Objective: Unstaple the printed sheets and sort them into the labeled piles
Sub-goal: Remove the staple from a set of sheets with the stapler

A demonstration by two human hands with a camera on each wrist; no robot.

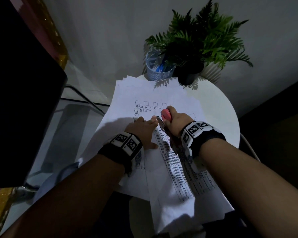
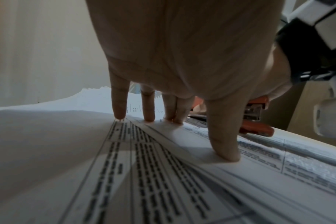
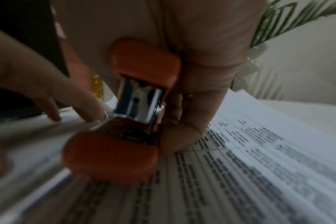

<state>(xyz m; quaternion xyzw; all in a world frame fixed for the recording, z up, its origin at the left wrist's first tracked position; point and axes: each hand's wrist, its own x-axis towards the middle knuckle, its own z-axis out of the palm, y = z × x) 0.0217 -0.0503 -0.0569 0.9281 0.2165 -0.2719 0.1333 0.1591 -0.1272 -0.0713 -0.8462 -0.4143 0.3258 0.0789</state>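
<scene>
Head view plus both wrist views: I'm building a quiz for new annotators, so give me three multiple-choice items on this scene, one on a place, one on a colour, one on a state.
1. Where is the mesh cup?
A. On the table's far edge, beside the plant
B. Under the papers
C. On the floor

2. What colour is the stapler?
A. Blue
B. Orange-red
C. Black

3. How is the left hand?
A. Curled round a pen
B. Fingers straight, pressing the papers
C. Raised clear of the papers

Key:
1 A: the mesh cup stands on the table next to the plant.
2 B: the stapler in the right hand is orange-red.
3 B: the left hand has its fingertips on the papers.
</scene>
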